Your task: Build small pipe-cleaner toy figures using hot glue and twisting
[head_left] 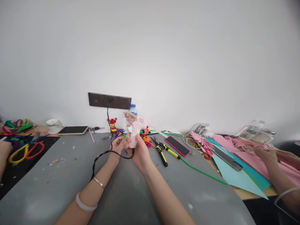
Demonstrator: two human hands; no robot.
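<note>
A pale pink hot glue gun (134,131) is held up in front of me, slightly blurred, with a glue stick pointing out of its back to the right. My right hand (142,154) is wrapped round its handle. The fingers of my left hand (119,146) close on the handle's left side; part of their grip is hidden. A black cord (102,153) runs from the handle's base across my left wrist. Behind the gun are colourful pipe-cleaner figures (146,139), partly covered by it.
Yellow-black pliers (161,156), a pink-edged phone (177,146) and a green pipe cleaner (203,172) lie to the right. Another person's hands (269,156) work over pink paper. Scissors (27,152) and a phone (73,130) lie left. A wall socket (110,100) holds a plug.
</note>
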